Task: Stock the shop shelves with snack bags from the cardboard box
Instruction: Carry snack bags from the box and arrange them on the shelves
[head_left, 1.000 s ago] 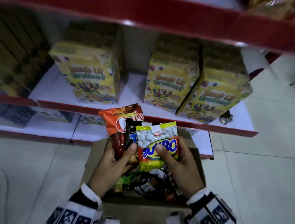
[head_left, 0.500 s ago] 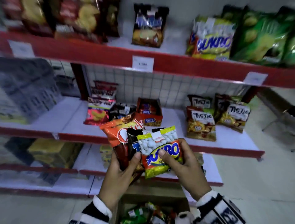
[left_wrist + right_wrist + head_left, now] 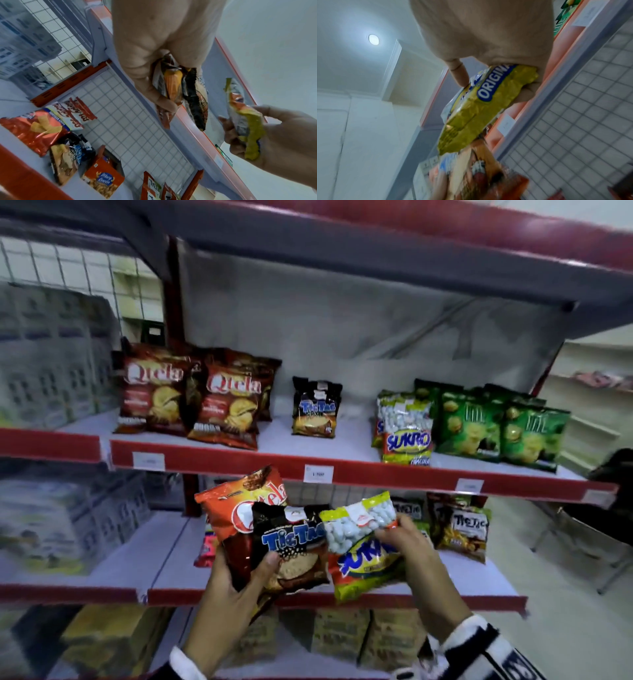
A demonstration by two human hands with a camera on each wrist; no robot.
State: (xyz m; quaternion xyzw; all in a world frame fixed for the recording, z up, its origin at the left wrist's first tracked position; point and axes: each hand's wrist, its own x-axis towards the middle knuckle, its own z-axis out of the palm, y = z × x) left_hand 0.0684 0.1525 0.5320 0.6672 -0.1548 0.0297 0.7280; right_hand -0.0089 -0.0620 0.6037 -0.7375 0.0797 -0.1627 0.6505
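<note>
Right hand (image 3: 416, 556) pinches the Sukro bag (image 3: 363, 546) near its top, thumb in front and fingers behind, clear of the other two bags. Left hand (image 3: 233, 601), just beside it, grips an orange Qtela bag (image 3: 236, 508) and a black Tic Tac bag (image 3: 294, 546) together by their lower ends, fingers wrapped round both. So three bags in hand, none shelved yet. Above the hands, the upper shelf (image 3: 342, 470) already carries matching stock: Qtela row (image 3: 191, 395) up-left of the left hand, one shelved Tic Tac (image 3: 315, 409) straight above, Sukro stack (image 3: 404, 426) above the right hand, green bags (image 3: 496, 426) further right. Lower shelf (image 3: 164, 556) behind the hands holds more snacks. Cardboard box not in view, so remaining count unknown. Judgement: partly stocked; Sukro probably goes up first.
</note>
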